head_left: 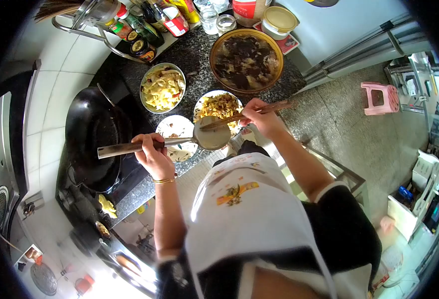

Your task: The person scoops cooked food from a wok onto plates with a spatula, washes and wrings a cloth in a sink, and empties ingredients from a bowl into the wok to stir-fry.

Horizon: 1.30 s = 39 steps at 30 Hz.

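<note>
My left hand (154,157) is wrapped round the handle of a metal ladle (212,137), whose bowl hangs over the counter's front edge. In my right hand (262,118) is a pair of wooden chopsticks (229,119), their tips at the ladle's bowl. Just behind the ladle stands a plate of browned food (218,106). A white patterned plate (175,126) with small scraps on it lies partly under the ladle's handle. Farther back are a bowl of yellowish food (162,89) and a large brown-rimmed bowl (247,61) with dark pieces in liquid.
A black wok (92,139) sits on the stove at the left. Bottles and jars (144,32) line the back left, and a lidded tub (278,22) stands at the back. A pink stool (380,98) is on the floor at the right.
</note>
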Tool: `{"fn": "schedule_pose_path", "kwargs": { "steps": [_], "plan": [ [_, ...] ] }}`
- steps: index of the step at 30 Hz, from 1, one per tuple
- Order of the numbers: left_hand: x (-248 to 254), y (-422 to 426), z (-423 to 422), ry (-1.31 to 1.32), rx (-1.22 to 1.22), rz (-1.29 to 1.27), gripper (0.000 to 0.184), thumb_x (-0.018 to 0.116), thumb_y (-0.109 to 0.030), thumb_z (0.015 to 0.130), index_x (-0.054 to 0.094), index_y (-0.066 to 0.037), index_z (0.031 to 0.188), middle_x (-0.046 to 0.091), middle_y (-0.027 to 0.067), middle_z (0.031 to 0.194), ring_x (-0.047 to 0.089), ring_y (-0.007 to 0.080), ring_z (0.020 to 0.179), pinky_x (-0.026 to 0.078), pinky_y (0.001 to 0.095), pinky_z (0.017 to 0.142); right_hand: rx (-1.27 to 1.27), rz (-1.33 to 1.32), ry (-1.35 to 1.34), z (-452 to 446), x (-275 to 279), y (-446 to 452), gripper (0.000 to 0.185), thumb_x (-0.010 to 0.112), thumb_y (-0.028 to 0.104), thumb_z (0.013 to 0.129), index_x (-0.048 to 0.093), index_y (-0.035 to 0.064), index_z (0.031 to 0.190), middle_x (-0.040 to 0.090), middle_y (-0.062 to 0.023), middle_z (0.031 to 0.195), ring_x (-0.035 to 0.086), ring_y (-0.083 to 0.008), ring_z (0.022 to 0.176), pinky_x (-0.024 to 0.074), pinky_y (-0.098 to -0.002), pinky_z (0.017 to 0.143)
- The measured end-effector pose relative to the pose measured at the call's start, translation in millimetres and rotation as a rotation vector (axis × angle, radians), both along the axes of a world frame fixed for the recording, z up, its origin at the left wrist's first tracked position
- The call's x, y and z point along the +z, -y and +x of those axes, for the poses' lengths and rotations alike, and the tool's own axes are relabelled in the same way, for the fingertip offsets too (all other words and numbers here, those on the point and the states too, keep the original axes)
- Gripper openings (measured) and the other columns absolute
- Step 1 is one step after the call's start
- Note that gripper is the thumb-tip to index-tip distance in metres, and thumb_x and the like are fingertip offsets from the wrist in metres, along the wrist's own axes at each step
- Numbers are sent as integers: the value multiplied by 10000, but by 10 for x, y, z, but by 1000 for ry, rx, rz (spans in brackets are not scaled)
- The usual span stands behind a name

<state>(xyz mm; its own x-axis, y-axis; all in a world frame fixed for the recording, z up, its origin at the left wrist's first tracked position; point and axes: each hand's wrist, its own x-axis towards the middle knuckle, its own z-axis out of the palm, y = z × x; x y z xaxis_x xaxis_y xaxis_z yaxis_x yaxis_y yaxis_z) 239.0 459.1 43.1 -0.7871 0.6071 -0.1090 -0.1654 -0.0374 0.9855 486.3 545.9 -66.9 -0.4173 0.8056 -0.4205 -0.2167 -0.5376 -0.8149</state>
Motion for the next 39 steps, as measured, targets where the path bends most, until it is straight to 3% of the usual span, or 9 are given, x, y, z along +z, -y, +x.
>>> {"fn": "schedule_pose_path", "kwargs": {
  "steps": [4,8,13,15,19,23,29,33,39],
  "plan": [
    [13,5,-13,-29,-15,10,93,533,-170,837,451,-126,839,526,23,605,374,32,457,258,153,377,-218,7,48,9,-166,-60,85,571,67,845,501,19,840,605,-122,736,611,-184,667,515,-324,636],
    [48,13,-7,-26,-16,11,92,534,-171,836,454,-125,834,526,23,607,369,34,454,254,153,375,-76,4,-79,-11,-80,17,82,568,71,844,500,27,849,609,-122,748,607,-187,653,514,-319,625],
    [49,29,-80,-15,-5,13,90,528,-169,842,455,-120,862,528,27,615,387,37,479,262,156,383,-210,-30,-6,78,-157,-24,64,551,86,854,507,40,852,611,-111,745,607,-174,641,516,-309,621],
    [47,42,-91,8,14,-1,92,526,-170,846,455,-118,872,529,28,617,392,38,489,264,156,388,-1,-56,51,137,-134,8,59,553,90,856,509,51,851,611,-102,741,607,-170,640,516,-308,617],
    [58,59,-111,1,1,13,96,531,-165,843,456,-117,881,532,28,624,414,50,510,283,156,404,-236,-80,18,142,-254,-15,84,572,119,855,511,67,831,616,-94,737,605,-164,644,505,-306,618],
    [57,80,-133,31,-3,-11,95,533,-161,844,458,-116,880,534,27,628,425,54,514,293,160,405,-154,-68,-102,172,-279,34,116,568,141,853,538,29,844,614,-142,785,618,-224,697,533,-362,647],
    [95,30,-37,41,19,23,81,529,-160,843,461,-116,852,532,22,615,405,41,495,268,159,399,-20,-33,-97,-9,-108,163,85,555,117,870,532,36,867,623,-104,794,611,-175,689,510,-320,657],
    [75,62,-43,-29,-27,30,83,532,-164,841,464,-117,849,533,20,609,405,41,492,268,163,396,-167,-88,27,24,-81,88,90,555,114,870,535,27,880,618,-96,779,614,-169,687,513,-311,665],
    [84,71,-15,-10,25,30,110,539,-186,832,459,-118,865,528,14,605,378,38,469,253,167,385,-47,20,-87,0,-91,164,75,554,103,866,527,34,855,619,-104,766,608,-172,666,510,-316,656]
  ]
}}
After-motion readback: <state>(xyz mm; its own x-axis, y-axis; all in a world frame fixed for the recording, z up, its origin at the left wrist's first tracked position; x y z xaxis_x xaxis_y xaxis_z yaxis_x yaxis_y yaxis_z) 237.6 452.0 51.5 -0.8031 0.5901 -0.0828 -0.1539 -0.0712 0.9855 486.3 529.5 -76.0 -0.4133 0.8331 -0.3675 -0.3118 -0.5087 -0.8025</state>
